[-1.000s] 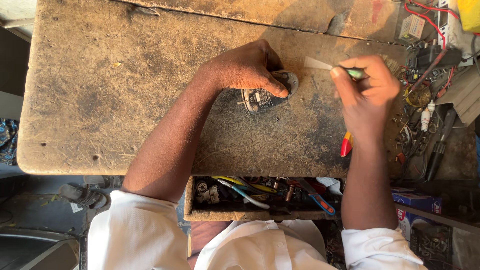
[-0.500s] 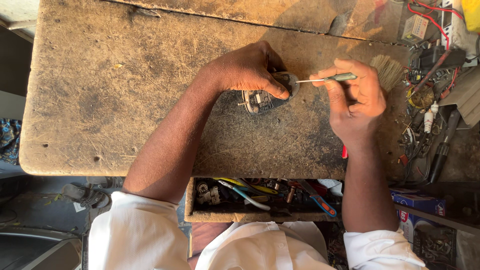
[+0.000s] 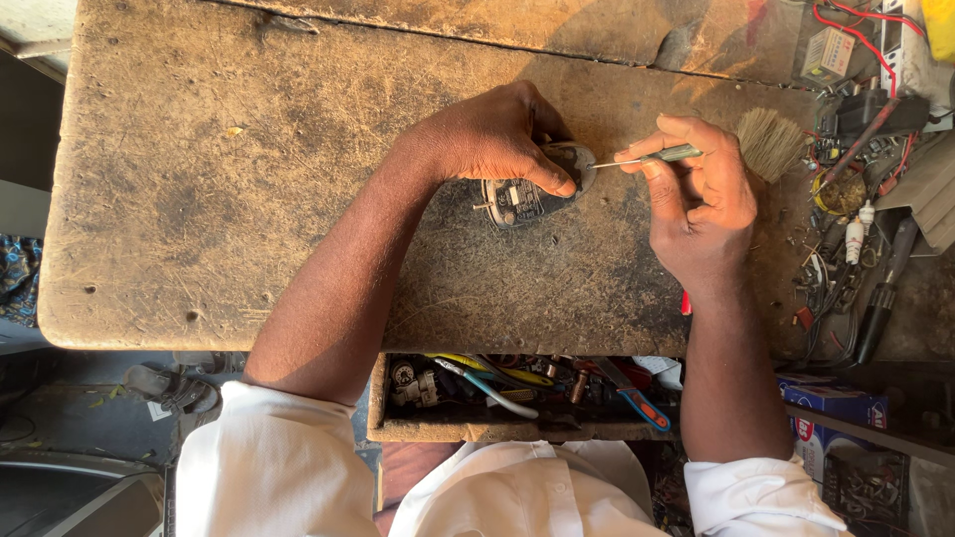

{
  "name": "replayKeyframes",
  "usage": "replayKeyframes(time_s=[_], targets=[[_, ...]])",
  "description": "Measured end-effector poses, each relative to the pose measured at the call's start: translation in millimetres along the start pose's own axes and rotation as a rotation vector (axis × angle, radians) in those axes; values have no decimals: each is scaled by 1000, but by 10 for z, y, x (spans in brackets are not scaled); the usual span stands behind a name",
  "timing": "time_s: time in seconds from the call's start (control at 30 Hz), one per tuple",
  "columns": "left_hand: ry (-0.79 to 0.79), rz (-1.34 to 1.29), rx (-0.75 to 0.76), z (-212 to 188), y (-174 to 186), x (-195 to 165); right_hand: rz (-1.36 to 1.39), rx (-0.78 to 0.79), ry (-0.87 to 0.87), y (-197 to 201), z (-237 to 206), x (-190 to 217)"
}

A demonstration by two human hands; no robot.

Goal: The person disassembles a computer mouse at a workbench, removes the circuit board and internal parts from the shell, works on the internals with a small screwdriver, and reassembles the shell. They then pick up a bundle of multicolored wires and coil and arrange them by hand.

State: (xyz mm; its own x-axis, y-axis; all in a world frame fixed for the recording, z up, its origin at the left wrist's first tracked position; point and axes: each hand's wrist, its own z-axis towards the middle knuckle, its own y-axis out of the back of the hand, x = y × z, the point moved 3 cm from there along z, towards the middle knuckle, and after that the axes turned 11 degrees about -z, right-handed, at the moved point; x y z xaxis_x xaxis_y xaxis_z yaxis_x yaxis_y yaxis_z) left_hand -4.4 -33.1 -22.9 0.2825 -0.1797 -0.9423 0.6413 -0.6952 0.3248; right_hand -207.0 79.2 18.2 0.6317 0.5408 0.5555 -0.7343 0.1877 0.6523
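Left hand [image 3: 497, 134] clamps down on small dark device [image 3: 532, 189], centre-upper frame on worn table [image 3: 249, 179]. Right hand [image 3: 701, 209] pinches thin screwdriver [image 3: 652, 156], tip at device's right edge. Brush [image 3: 771, 139] just right; open tool drawer [image 3: 517, 393] below.

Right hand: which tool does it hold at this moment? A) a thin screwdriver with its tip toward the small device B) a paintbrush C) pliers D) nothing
A: the right hand pinches a thin screwdriver, tip aimed at the small device that the left hand steadies on the workbench.
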Motion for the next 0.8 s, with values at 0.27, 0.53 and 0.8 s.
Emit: replayKeyframes(time_s=[0.27,0.53,0.8], targets=[[0,-1,-7,-20,15,-27,19,-8,-13,-11,4,9],[-6,-21,15,-3,-6,-12,-80,-40,92,46,95,144],[72,40,13,-8,-15,-28,-199,-134,115,1,100,94]])
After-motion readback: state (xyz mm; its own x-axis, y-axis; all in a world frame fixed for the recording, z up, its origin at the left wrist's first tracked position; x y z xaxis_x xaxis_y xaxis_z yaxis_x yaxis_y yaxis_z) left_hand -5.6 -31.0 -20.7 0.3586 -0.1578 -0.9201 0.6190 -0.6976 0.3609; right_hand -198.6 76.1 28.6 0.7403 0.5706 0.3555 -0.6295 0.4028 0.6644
